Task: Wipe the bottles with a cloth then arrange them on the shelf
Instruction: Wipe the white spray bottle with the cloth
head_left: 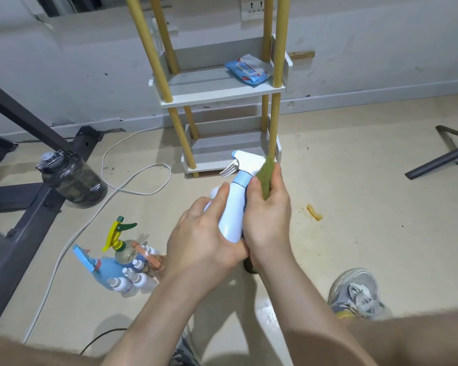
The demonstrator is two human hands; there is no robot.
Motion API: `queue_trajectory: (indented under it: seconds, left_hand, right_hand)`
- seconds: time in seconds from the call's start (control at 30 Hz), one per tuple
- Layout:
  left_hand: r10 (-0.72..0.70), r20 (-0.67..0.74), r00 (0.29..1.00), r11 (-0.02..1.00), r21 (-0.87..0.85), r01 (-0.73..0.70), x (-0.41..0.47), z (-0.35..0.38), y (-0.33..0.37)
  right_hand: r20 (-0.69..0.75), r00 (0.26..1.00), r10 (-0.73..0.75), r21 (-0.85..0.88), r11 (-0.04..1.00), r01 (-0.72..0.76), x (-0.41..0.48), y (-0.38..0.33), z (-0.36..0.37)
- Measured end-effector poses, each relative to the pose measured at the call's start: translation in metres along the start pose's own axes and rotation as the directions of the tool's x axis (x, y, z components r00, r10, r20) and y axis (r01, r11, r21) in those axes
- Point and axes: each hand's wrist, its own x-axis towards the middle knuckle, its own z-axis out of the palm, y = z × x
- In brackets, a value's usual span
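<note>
- Shelf (pixel 217 87), white tiers on yellow posts, beyond both hands' fingers; wipes pack (pixel 249 68) on its middle tier.
- Group of bottles (pixel 127 268) standing on the floor (pixel 354 180), below and left of the left fingers.
- Left hand (pixel 204 239): fingers curled round the lower body of the white spray bottle (pixel 233 207), held tilted above the floor.
- Right hand (pixel 267 215): fingers grip the green cloth (pixel 265 178) against the bottle's neck.

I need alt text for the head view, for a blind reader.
A left hand grips a white spray bottle while the right hand holds a green cloth against it. Other bottles sit on the floor; a shelf stands behind.
</note>
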Motion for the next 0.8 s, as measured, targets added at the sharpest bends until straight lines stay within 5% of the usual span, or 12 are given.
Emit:
queue_trajectory:
  seconds: [0.17,0.23,0.37,0.63,0.8]
  left_hand:
    - [0.038,-0.05,0.998,0.995,-0.094,-0.042,0.001,-0.007,-0.006]
    - [-0.033,-0.034,0.999,0.948,-0.317,0.02,0.002,-0.012,-0.007]
    - [0.018,0.089,0.996,0.751,-0.659,0.045,-0.007,-0.016,-0.001]
    - [-0.187,0.06,0.981,0.295,-0.949,0.115,0.005,-0.017,-0.01]
    - [-0.083,0.144,0.986,0.128,-0.98,0.154,0.002,-0.019,-0.02]
  right_hand:
    - [0.273,0.962,0.019,-0.031,0.999,-0.011,-0.033,0.005,-0.01]
    - [0.365,0.931,-0.018,0.034,0.999,0.006,-0.037,0.002,-0.018]
    - [0.311,0.948,-0.062,0.177,0.984,0.006,-0.016,-0.024,-0.02]
    - [0.397,0.901,-0.173,-0.061,0.975,0.214,-0.043,-0.003,-0.011]
    - [0.476,0.879,-0.026,0.103,0.994,-0.026,-0.036,-0.006,-0.016]
